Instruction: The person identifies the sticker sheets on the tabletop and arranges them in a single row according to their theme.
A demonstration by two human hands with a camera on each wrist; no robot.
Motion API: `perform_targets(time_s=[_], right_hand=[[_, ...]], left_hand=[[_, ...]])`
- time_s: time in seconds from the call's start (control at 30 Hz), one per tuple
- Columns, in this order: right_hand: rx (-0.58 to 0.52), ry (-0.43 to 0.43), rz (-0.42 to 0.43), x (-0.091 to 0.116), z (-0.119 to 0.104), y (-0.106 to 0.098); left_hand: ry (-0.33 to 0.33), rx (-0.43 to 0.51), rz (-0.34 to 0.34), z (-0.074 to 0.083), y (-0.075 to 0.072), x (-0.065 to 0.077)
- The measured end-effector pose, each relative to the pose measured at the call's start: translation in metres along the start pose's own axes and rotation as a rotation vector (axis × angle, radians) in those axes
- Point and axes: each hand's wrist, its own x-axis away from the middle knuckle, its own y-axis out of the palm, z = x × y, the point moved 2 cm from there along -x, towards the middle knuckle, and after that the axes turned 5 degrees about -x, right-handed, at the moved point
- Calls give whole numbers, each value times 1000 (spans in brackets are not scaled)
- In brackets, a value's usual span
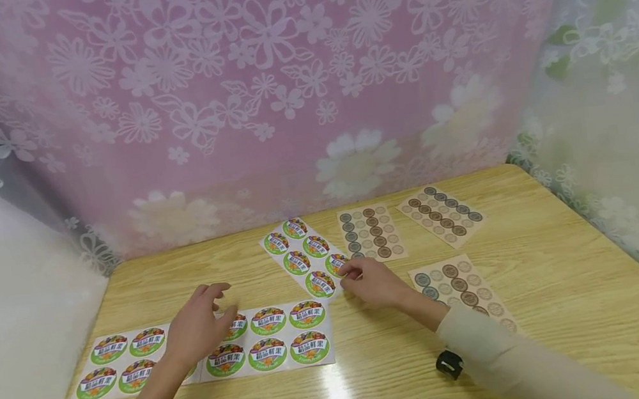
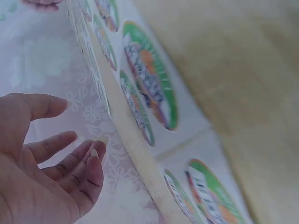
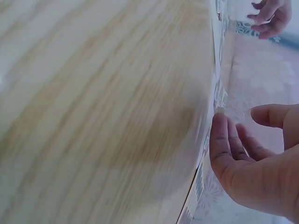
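My left hand (image 1: 196, 327) hovers over two white sheets of round fruit stickers laid end to end, covering part of both. Its fingers are loosely bent and hold nothing; the left wrist view shows thumb and fingers well apart. One sticker sheet (image 1: 291, 361) lies right of the wrist, the other sticker sheet (image 1: 120, 359) to its left. Farther back, a third fruit sticker sheet (image 1: 308, 271) lies at a slant. At its right edge is my right hand (image 1: 376, 281), fingertips right by the lower right sticker. In the right wrist view its thumb stands apart from the fingers.
Three brown sheets of small round stickers lie on the right: a back sheet (image 1: 361, 224), a far right sheet (image 1: 456, 241) and a nearer sheet (image 1: 484, 271), partly behind my right forearm. The wood-grain table (image 1: 570, 278) meets a pink flowered curtain (image 1: 267, 134) behind.
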Motion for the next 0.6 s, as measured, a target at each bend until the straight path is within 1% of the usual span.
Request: perform_targets(time_s=[0.23, 0.3, 0.43, 0.6], right_hand=[[-94, 66, 20, 3, 6, -12], [-125, 89, 30, 4, 9, -16], [-172, 125, 51, 6, 17, -23], [-287, 195, 55, 4, 26, -30]], left_hand=[[48, 191, -54, 0, 6, -35], [44, 236, -66, 0, 9, -44], [34, 283, -80, -2, 14, -61], [25, 315, -123, -3, 23, -80]])
